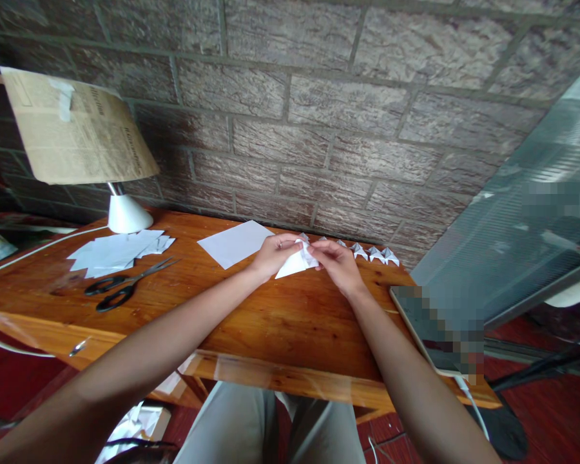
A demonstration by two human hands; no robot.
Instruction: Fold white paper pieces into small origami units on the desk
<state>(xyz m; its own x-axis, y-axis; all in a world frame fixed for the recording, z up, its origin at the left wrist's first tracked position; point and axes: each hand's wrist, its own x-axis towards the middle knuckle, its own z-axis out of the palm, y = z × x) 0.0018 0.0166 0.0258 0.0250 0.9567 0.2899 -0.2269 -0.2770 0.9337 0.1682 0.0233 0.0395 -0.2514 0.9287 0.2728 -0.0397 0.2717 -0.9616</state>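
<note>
Both hands hold a partly folded piece of white paper just above the desk, near its back edge. My left hand pinches the upper left part, a ring on one finger. My right hand has its thumb and fingers closed on the right side, where small folds show. Behind the hands, several folded paper shapes with pointed tops stand in a row along the wall; some are partly hidden by my right hand. A flat white sheet lies just left of my left hand.
On the left of the wooden desk are a pile of paper pieces, black-handled scissors lying open, and a lamp with a newsprint shade. A tablet with a white cable lies at the right edge. A brick wall stands behind.
</note>
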